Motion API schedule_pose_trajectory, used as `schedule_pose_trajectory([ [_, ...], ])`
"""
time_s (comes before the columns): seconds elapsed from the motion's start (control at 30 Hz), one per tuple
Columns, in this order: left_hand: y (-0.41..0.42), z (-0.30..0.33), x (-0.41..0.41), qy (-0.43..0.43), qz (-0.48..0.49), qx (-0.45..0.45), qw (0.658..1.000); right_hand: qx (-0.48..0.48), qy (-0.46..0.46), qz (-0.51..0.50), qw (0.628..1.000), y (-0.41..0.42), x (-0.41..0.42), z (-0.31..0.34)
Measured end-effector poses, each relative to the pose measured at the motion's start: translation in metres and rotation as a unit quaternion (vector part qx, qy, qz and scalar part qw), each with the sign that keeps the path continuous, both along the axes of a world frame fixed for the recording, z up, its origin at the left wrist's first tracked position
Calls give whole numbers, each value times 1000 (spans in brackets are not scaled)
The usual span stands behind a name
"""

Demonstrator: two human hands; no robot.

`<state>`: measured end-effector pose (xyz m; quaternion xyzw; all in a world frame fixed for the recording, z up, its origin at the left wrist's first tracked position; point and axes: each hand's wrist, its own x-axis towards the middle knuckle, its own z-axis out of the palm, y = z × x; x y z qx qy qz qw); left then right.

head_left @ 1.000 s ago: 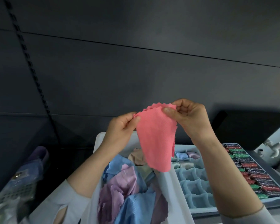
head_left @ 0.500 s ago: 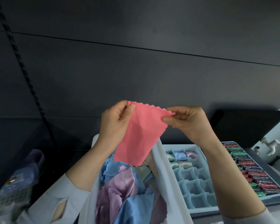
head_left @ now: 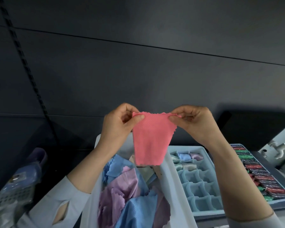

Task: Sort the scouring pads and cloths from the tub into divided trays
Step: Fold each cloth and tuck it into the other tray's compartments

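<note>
Both hands pinch the top corners of a pink cloth (head_left: 150, 142), left hand (head_left: 118, 124) and right hand (head_left: 193, 123) each nipping it between thumb and fingers, so it hangs above the tub (head_left: 171, 186) of cloths. It looks light, limp and possibly slick, best held at corners or a folded edge. The divided tray (head_left: 209, 162) lies just right.

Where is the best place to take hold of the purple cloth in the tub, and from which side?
Judging by its pose, pinch the purple cloth at its raised zigzag edge near the middle of the tub, coming from above. That edge stands free of the blue cloth beside it, so the fingers should catch one layer only.
</note>
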<state>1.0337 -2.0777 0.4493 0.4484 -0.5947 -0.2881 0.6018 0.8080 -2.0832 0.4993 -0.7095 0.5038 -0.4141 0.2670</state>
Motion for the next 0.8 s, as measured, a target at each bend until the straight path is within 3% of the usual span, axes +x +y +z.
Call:
schedule_pose_trajectory([
  [0.23, -8, -3, -16, -52, 35, 13, 998, -13, 36, -92, 995, -15, 15, -8],
  [0.37, -7, 4, -36, -48, 20, 12, 999, 41, -92, -27, 995, -12, 36, -11],
  [0.47, -4, 11, -40, -25, -13, 20, 999, 48, -137, 7, 989, -9, 43, -10],
  [0.6, 0, 15, -38, 8, -51, 30, 998, 42, -151, 29, 987, -6, 40, -11],
  [0.8, -3, 12, -31, 0, -22, 50, 999, 13, -171, 50, 984, -2, 31, -20],
])
